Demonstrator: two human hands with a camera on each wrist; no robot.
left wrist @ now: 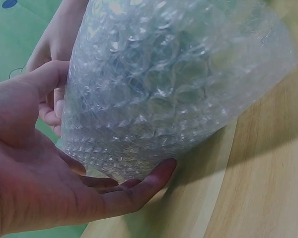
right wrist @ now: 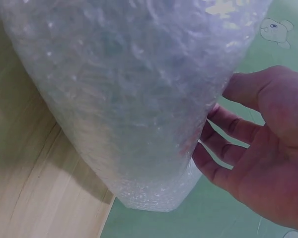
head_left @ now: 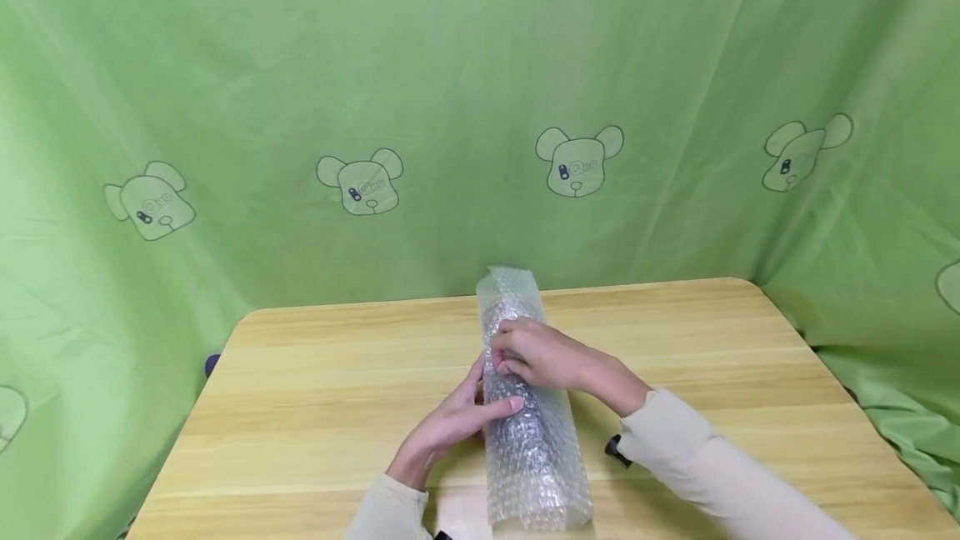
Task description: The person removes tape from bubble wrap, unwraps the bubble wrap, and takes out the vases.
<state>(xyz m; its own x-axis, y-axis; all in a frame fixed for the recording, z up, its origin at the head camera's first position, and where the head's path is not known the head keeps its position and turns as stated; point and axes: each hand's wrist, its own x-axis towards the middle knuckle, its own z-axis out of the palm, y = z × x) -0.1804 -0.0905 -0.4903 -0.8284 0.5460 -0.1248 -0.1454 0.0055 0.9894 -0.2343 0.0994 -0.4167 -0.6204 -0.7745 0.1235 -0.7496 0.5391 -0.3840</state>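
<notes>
A long bundle of clear bubble wrap (head_left: 536,465) lies lengthwise over the middle of the table, its far end reaching the back edge. My left hand (head_left: 457,419) holds its left side, thumb across the top; in the left wrist view the fingers of that hand (left wrist: 64,183) curl under the wrap (left wrist: 154,79). Farther along, my right hand (head_left: 543,352) pinches the wrap on top with bent fingers. From the right wrist, the thumb and fingers of that hand (right wrist: 268,144) meet the wrap's edge (right wrist: 139,99). Whether anything is inside the bundle, I cannot tell.
The light wooden table (head_left: 322,407) has rounded back corners. Green cloth (head_left: 465,65) with bear-head prints hangs behind it and at both sides. A small dark blue thing (head_left: 212,365) shows beyond the left edge. A black device (head_left: 618,451) sits at the right sleeve.
</notes>
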